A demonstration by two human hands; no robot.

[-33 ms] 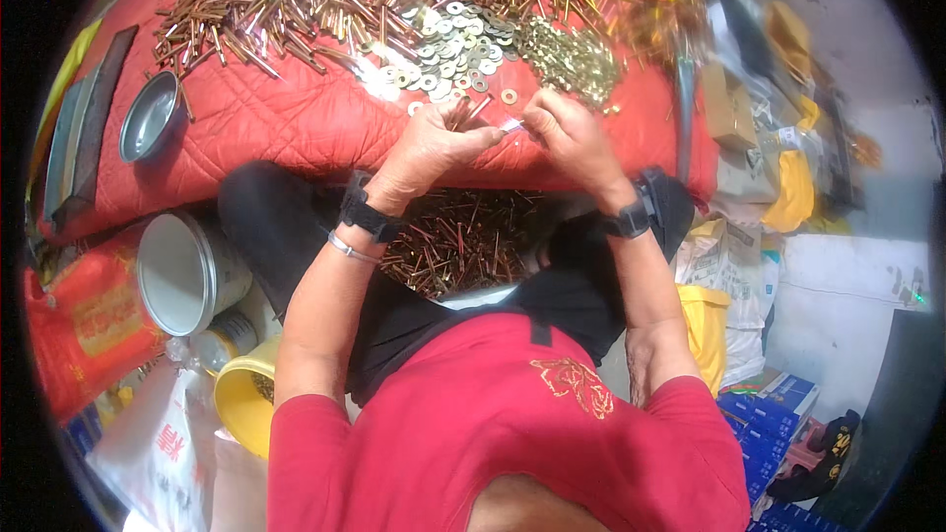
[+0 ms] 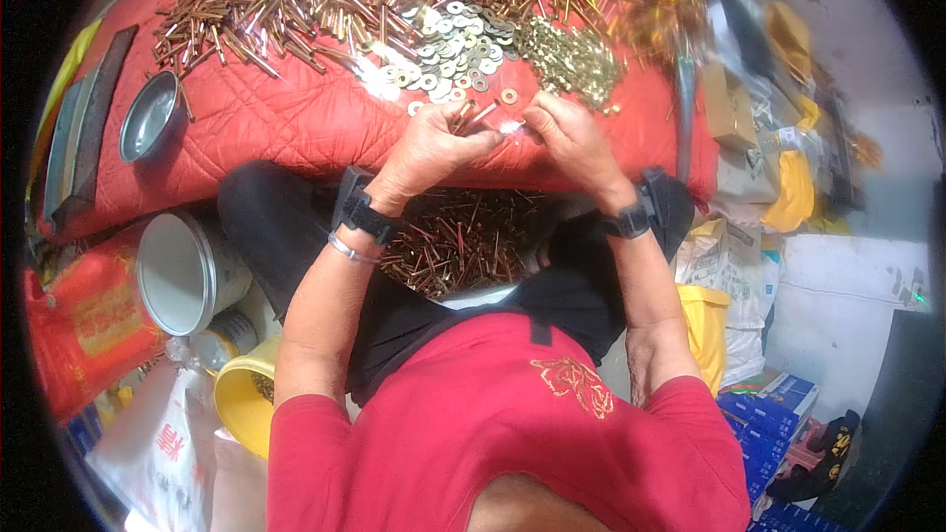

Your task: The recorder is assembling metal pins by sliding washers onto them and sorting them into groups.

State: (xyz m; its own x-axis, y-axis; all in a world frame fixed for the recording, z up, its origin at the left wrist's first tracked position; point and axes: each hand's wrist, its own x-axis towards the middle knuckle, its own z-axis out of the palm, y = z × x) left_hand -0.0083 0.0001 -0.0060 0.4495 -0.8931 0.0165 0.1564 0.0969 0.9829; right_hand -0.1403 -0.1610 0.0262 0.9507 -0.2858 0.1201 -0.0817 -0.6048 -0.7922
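My left hand [image 2: 431,150] is closed around a few slim copper-coloured metal rods [image 2: 481,116], whose ends poke out past the fingers toward the washers. Opposite it, my right hand [image 2: 570,136] pinches its thumb and forefinger together. A bright glint between the two hands hides what those fingertips hold, if anything. Just beyond lies a pile of flat silver washers [image 2: 455,49], with one loose washer [image 2: 508,96] between my hands. Small brass-coloured metal pieces [image 2: 572,59] form a heap to its right. A large mound of copper-coloured rods [image 2: 296,0] covers the far side.
A red quilted cover [image 2: 266,128] lies under everything. On the left are a metal bowl [image 2: 150,118], a white bucket [image 2: 177,271] and a yellow bucket [image 2: 241,399]. More rods [image 2: 453,246] lie between my legs. Blue boxes [image 2: 764,424] stand at right.
The rods in my left hand have tilted slightly, and its thumb has drawn a little away from my right fingertips. Everything else stays put.
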